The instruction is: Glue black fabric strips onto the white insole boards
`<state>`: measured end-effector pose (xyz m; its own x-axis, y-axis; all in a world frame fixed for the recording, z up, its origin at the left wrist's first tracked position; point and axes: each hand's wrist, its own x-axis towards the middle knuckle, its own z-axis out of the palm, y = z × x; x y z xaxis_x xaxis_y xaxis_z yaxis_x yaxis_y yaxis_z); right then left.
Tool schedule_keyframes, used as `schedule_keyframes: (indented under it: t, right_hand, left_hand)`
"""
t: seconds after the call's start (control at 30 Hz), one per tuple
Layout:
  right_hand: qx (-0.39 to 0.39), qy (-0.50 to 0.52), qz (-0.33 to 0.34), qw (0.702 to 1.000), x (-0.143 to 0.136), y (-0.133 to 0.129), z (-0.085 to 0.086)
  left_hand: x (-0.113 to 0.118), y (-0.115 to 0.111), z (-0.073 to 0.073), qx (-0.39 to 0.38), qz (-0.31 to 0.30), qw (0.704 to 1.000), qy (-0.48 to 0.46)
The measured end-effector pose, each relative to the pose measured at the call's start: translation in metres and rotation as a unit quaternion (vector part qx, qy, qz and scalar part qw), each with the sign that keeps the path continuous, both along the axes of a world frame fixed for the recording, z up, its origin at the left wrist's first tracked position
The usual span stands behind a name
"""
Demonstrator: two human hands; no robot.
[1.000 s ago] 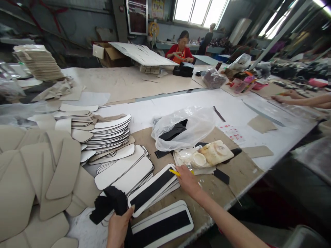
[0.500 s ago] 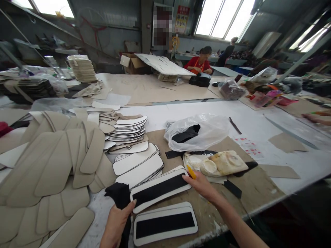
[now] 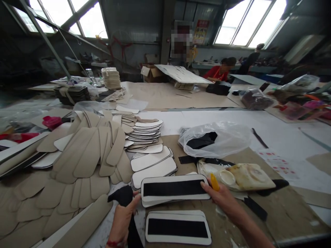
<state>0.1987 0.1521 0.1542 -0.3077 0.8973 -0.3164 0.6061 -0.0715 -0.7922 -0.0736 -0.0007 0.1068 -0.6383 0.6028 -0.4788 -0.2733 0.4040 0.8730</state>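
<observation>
A white rounded panel with a black fabric strip on it [image 3: 176, 188] is raised at a slight tilt above similar panels. My right hand [image 3: 221, 198] grips its right end, thumb on top, with a yellow-handled tool [image 3: 214, 182] also tucked in the fingers; the tool's tip is hidden. My left hand [image 3: 122, 218] is closed around a bundle of black fabric strips [image 3: 121, 195], its extended fingertips close to the panel's left end. Whether they touch it I cannot tell. Nearer to me lies a second white panel with a black strip [image 3: 178, 231], on top of another.
Beige rounded pieces [image 3: 85, 155] spread over the left side. White panels [image 3: 148, 132] are stacked behind my hands. To the right sit a clear plastic bag with black fabric [image 3: 227, 137] and a stained, glue-smeared container [image 3: 252, 176]. A person in red [image 3: 217, 73] works farther back.
My view has swung to the left. The held panel has turned more level, and my left thumb has come off its left end. My right hand keeps its grip.
</observation>
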Motion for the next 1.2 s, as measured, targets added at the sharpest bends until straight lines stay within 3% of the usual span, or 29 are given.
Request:
schedule_keyframes:
  t: [0.1,0.23,0.33,0.63,0.8,0.87,0.97,1.1,1.2]
  right_hand:
    - [-0.006,0.024,-0.003,1.0,0.0,-0.004,0.007]
    - [-0.021,0.035,0.023,0.999,0.0,-0.011,0.011]
    - [-0.012,0.033,0.044,0.998,0.0,-0.015,0.013]
    - [0.108,-0.047,0.082,0.99,-0.001,-0.028,0.016]
    - [0.15,-0.039,0.077,0.985,-0.001,-0.035,0.019]
    - [0.118,-0.009,0.061,0.991,0.001,-0.036,0.023]
    - [-0.012,0.078,0.028,0.996,0.005,-0.037,0.028]
    - [-0.17,0.234,0.003,0.957,0.012,-0.039,0.031]
    - [-0.216,0.286,0.005,0.934,0.014,-0.04,0.032]
  left_hand:
    - [0.001,-0.002,0.015,0.048,0.009,0.998,-0.042]
    - [0.008,0.0,0.036,0.058,0.015,0.989,-0.134]
    - [0.013,0.0,0.045,0.078,0.027,0.985,-0.151]
    - [0.021,-0.008,0.04,0.024,0.055,0.993,-0.099]
    - [0.027,-0.009,0.045,0.012,0.069,0.994,-0.08]
    - [0.026,-0.01,0.05,0.011,0.069,0.991,-0.11]
    - [0.023,-0.011,0.061,0.047,0.061,0.979,-0.187]
    - [0.023,-0.014,0.076,0.055,0.056,0.955,-0.287]
    - [0.026,-0.014,0.081,0.034,0.063,0.95,-0.305]
